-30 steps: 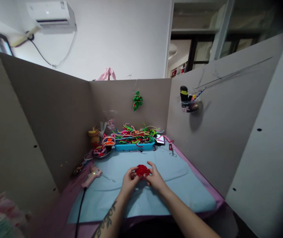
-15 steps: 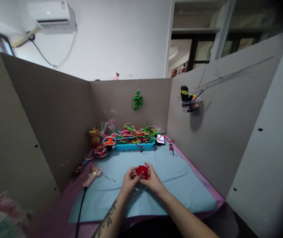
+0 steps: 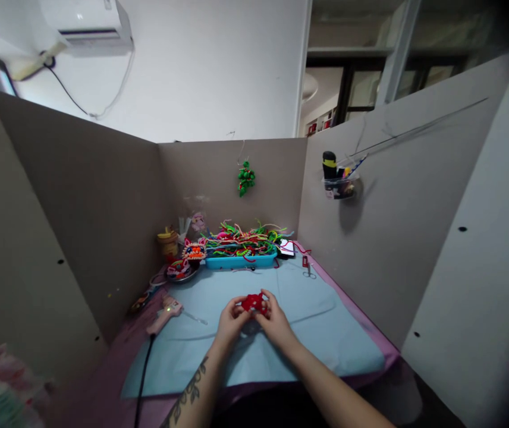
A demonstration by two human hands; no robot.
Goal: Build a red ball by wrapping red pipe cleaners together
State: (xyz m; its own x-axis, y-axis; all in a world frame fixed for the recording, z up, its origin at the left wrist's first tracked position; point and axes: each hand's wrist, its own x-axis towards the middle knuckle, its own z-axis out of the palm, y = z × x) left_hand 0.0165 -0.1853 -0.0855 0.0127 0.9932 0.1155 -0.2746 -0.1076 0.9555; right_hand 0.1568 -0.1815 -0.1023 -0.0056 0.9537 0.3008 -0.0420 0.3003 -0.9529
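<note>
A small red fuzzy craft piece (image 3: 253, 302) is held between both hands over the middle of the light blue sheet (image 3: 308, 333). My left hand (image 3: 231, 320) grips its left side, thumb underneath and fingers curled behind. My right hand (image 3: 274, 316) pinches the right side, with the index finger raised at the top edge. Just below the piece, something clear (image 3: 251, 328) shows between the hands; its kind is hard to make out. To the left, a pink glue gun (image 3: 165, 315) lies with its black cord running toward the front edge.
A blue tray (image 3: 241, 261) heaped with colourful fuzzy stems stands at the back. Left of it are a metal bowl (image 3: 182, 278) with craft pieces and a yellow pot (image 3: 167, 242). Scissors (image 3: 310, 273) lie at the back right. Grey partitions (image 3: 232, 202) enclose the table.
Both hands have turned the red piece a little, so more of its face with pale spots shows. The whole view has shifted slightly. The glue gun and tray stay where they were.
</note>
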